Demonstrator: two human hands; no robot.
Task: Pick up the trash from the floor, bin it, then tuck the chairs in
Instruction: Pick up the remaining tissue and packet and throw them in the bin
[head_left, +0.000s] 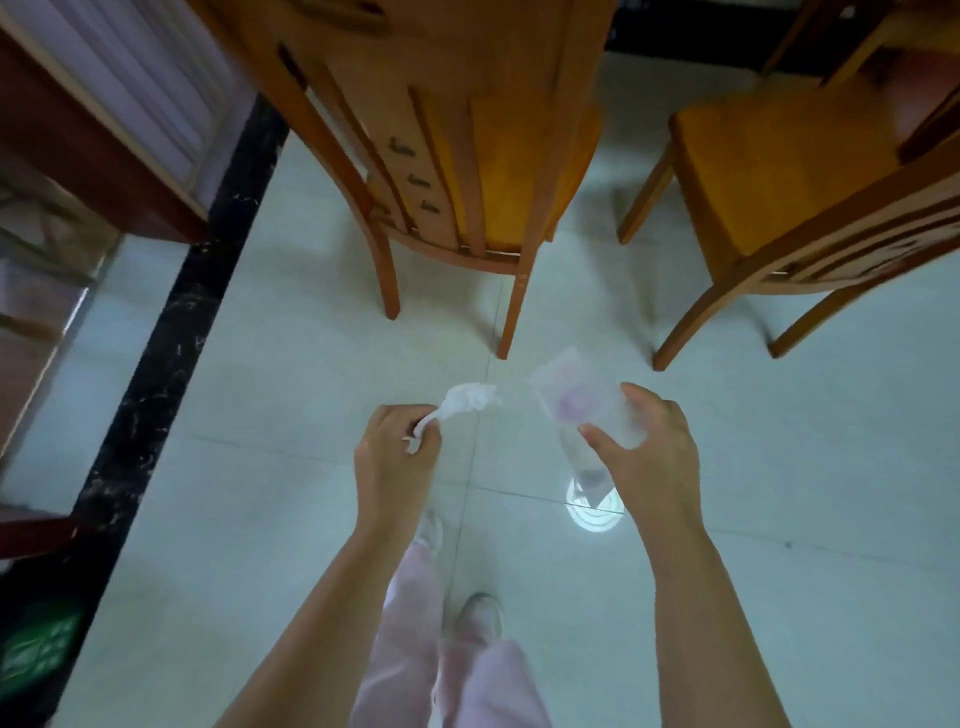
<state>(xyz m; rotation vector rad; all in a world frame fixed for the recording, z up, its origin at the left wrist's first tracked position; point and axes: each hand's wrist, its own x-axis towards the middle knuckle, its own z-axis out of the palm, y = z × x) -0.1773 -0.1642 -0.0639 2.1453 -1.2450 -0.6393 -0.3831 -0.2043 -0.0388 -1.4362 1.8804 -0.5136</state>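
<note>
My left hand (395, 457) pinches a crumpled white tissue (470, 399), whose bulk sticks out above the fingers. My right hand (649, 452) grips a clear plastic wrapper with a pink print (576, 405), held tilted over the pale tiled floor (291, 493). Two wooden chairs stand ahead: one (467, 156) at the top centre with its back toward me, the other (810, 182) at the top right, turned sideways. Both hands hover at about the same height, a little apart.
A dark bin with a green label (36, 644) sits at the lower left edge. A black floor strip (171, 332) runs diagonally on the left beside a dark wooden cabinet (83, 140). My legs and shoes (483, 618) are below my hands.
</note>
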